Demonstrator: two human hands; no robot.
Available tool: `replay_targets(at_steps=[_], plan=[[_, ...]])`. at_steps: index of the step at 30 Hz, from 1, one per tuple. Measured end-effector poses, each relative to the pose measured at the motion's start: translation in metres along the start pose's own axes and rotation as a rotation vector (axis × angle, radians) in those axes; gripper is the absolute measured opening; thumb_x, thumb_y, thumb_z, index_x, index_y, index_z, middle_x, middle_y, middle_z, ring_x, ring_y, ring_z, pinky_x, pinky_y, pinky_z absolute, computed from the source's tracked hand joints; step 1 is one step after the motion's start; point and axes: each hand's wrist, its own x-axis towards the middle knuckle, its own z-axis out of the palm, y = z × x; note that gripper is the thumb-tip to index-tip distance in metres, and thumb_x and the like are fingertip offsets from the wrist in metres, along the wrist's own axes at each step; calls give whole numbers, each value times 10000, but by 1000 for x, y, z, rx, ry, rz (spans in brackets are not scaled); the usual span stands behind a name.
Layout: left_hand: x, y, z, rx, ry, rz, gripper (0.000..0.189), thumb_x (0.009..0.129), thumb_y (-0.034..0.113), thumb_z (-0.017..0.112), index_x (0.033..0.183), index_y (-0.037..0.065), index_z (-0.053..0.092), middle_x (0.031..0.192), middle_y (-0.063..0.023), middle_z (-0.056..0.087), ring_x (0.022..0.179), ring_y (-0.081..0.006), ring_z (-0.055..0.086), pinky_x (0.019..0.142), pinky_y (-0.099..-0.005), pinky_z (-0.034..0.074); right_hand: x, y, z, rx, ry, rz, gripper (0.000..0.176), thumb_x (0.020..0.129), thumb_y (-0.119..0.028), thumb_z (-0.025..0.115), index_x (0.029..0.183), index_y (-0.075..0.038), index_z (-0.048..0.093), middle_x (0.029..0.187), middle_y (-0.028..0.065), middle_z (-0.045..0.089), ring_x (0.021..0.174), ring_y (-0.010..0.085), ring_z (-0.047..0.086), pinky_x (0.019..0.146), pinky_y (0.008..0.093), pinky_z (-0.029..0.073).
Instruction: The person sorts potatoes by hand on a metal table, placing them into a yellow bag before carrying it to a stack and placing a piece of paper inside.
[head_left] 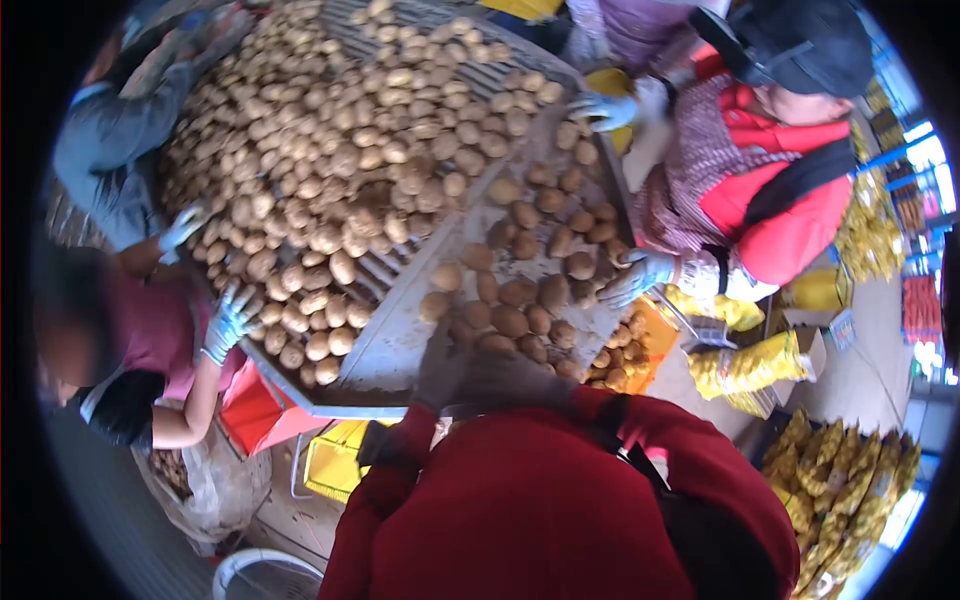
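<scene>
My left hand point(441, 368), in a dark grey glove, is over the near edge of the metal sorting table point(390, 350). Beside it, my right hand point(513, 378) wears the same kind of glove and lies close against the nearest potatoes point(509, 321). The fingers of both hands are dark and blurred, so I cannot see whether either holds a potato. Larger brown potatoes are gathered in the tray section in front of my hands. Past a metal divider point(440, 245), a big heap of potatoes point(330, 160) covers the slatted part.
A person in red point(770, 180) works at the right with blue gloves; other people's gloved hands reach in from the left. An orange chute point(652, 350) holds small potatoes. Below the table are a red bag point(262, 410) and a yellow crate point(335, 460). Filled yellow net bags point(840, 480) stand right.
</scene>
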Motion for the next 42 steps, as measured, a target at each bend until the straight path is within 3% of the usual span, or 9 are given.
replay_targets(at_steps=[5, 11, 15, 22, 26, 28, 33, 37, 42], plan=[[-35, 18, -48, -5, 152, -73, 406, 1017, 169, 564, 1407, 61, 588, 1282, -235, 658, 1141, -350, 661, 899, -412, 550, 24, -9, 13, -114, 13, 82, 397, 886, -333, 637, 1227, -137, 691, 1343, 104, 592, 1380, 304, 461, 1178, 512, 319], [-86, -14, -62, 376, 180, -29, 296, 1016, 173, 563, 1275, 82, 674, 1207, -185, 704, 1113, -371, 674, 962, -435, 530, -7, 3, -33, -16, -423, 430, 341, 856, -318, 641, 1114, -107, 711, 1172, 129, 630, 1236, 321, 552, 1100, 535, 388], [-90, 2, -51, 149, 246, -92, 267, 1023, 175, 582, 1256, 91, 682, 1180, -181, 709, 1098, -343, 683, 952, -412, 535, -5, 70, -55, -116, 70, 583, 265, 860, -265, 659, 1098, -149, 671, 852, 126, 666, 860, 324, 677, 800, 414, 530], [-121, -25, -51, -164, 326, -117, 233, 1034, 168, 613, 1236, 91, 700, 1112, -136, 728, 994, -238, 694, 869, -366, 543, 44, 120, -83, -152, -202, 342, 145, 839, -192, 650, 925, -102, 724, 929, 117, 662, 961, 347, 651, 837, 465, 526], [-147, 29, -94, -1008, 227, -617, 360, 1043, 73, 587, 1402, 52, 565, 1243, -116, 673, 1037, -195, 683, 895, -314, 553, 43, 62, -113, 525, 185, 405, 231, 878, -173, 678, 1083, -69, 692, 1010, 87, 685, 969, 277, 657, 805, 383, 542], [-168, -7, -86, -709, 23, -137, 498, 1051, 166, 591, 1501, 52, 410, 1354, -143, 614, 1148, -251, 662, 991, -374, 548, 57, 26, -95, 603, 207, 389, 256, 891, -162, 669, 1125, -58, 681, 1013, 107, 692, 945, 287, 666, 799, 391, 545], [-173, 9, -83, -1463, -158, -149, 561, 1017, 240, 626, 1486, 52, 383, 1307, -144, 612, 1272, -293, 591, 1032, -435, 514, 88, -62, -16, 642, 54, 268, 322, 924, -135, 645, 1228, -30, 654, 1018, 159, 709, 887, 312, 687, 784, 412, 554], [-161, -99, 2, -1239, -120, -74, 369, 1039, 191, 589, 1369, 32, 545, 1247, -111, 648, 1122, -273, 635, 1029, -418, 520, 66, -96, 20, 238, -22, 108, 339, 912, -77, 654, 1245, -16, 659, 923, 144, 725, 762, 294, 697, 662, 388, 571], [-174, -147, -70, -959, 388, 89, 214, 1072, 220, 527, 1178, 37, 556, 1006, -69, 590, 928, -217, 586, 918, -350, 507, 37, -133, -8, 542, 36, 858, 373, 989, -182, 585, 1331, -45, 641, 902, 151, 736, 817, 261, 724, 719, 364, 571]])
